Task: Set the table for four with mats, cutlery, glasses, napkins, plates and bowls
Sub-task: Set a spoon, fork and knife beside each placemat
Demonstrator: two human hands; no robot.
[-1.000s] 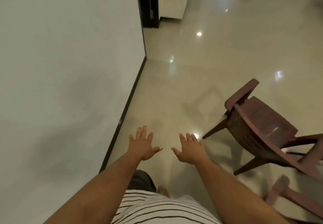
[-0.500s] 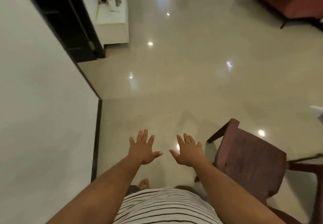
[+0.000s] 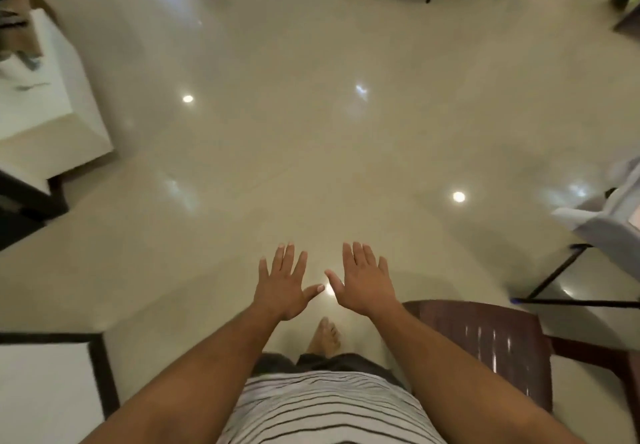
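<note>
While both arms stretch forward, left hand (image 3: 282, 288) and right hand (image 3: 365, 284) spread flat, fingers straight, holding nothing, thumbs nearly touching. Dark red plastic chair (image 3: 485, 343) just right of right forearm. Glossy floor (image 3: 311, 149) beneath hands. Table settings not visible.

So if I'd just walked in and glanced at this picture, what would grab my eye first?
Probably the two bare hands, left hand and right hand, held out low in the middle with fingers spread, holding nothing. Behind them stretches a glossy pale floor dotted with bright light reflections. At lower right stands a dark brown chair, and a striped shirt fills the bottom edge.
</note>
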